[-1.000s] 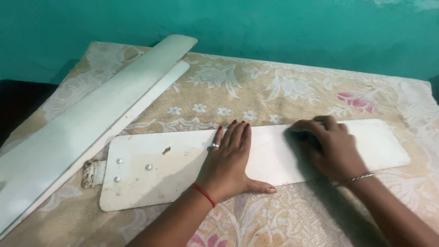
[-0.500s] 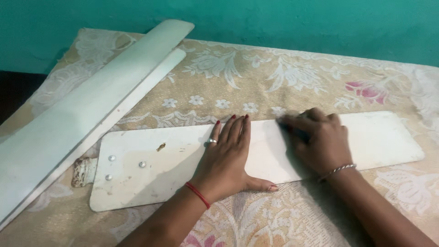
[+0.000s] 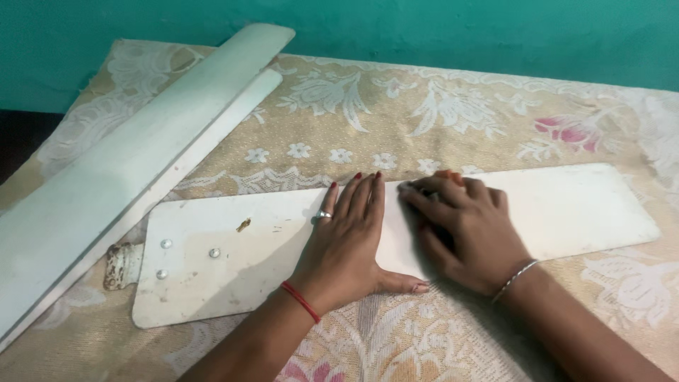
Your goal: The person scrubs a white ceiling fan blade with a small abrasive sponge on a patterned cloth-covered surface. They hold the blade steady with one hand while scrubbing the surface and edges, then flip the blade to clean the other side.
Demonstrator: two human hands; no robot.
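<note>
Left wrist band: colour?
Red thread band on the left hand, head view.

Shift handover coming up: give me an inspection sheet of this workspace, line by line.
Surface: beige floral cloth spread flat, covering the whole work area.
Job's things: white fan blade lying flat, with three rivets and a rusty bracket at its left end; small brown mark near the rivets.
Clutter: two more white fan blades, stacked, lying diagonally at the left.
Hands: left hand pressed flat on the blade, fingers together; right hand on the blade beside it, fingers curled; whether it holds anything cannot be told.
Cables: nothing seen.
Surroundings: teal wall behind; dark area at far left.
</note>
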